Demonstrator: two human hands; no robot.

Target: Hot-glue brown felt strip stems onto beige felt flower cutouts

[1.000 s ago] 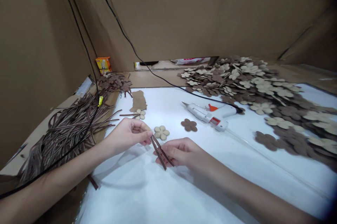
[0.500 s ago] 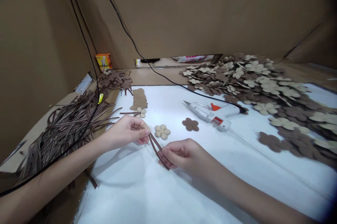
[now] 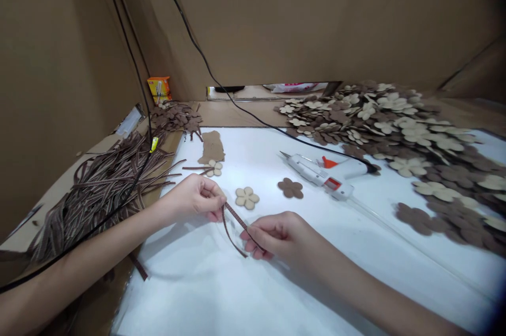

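Between both hands a brown ribbon (image 3: pixel 236 215) with pale stitched edges is held, folded at the left fingers. My left hand (image 3: pixel 203 198) pinches the fold between thumb and forefinger. My right hand (image 3: pixel 272 235) grips one length of it, while the other length (image 3: pixel 230 235) hangs loose in a curve. Just beyond the hands, a beige felt flower (image 3: pixel 247 198) and a brown felt flower (image 3: pixel 291 188) lie flat on the white board (image 3: pixel 190 294). A smaller beige flower with ribbon tails (image 3: pixel 214 168) rests behind my left hand.
A white glue gun (image 3: pixel 319 171) lies behind my right hand, its black cord crossing overhead. Felt flowers are heaped (image 3: pixel 399 120) at the right. Many ribbons (image 3: pixel 106 183) pile up at the left. An orange box (image 3: pixel 159 88) and a brown scrap (image 3: pixel 212 147) sit farther back.
The two ribbon lengths have spread apart; one has slipped free of my right fingers and hangs loose. My right hand has shifted slightly right. The whole view has moved a little.
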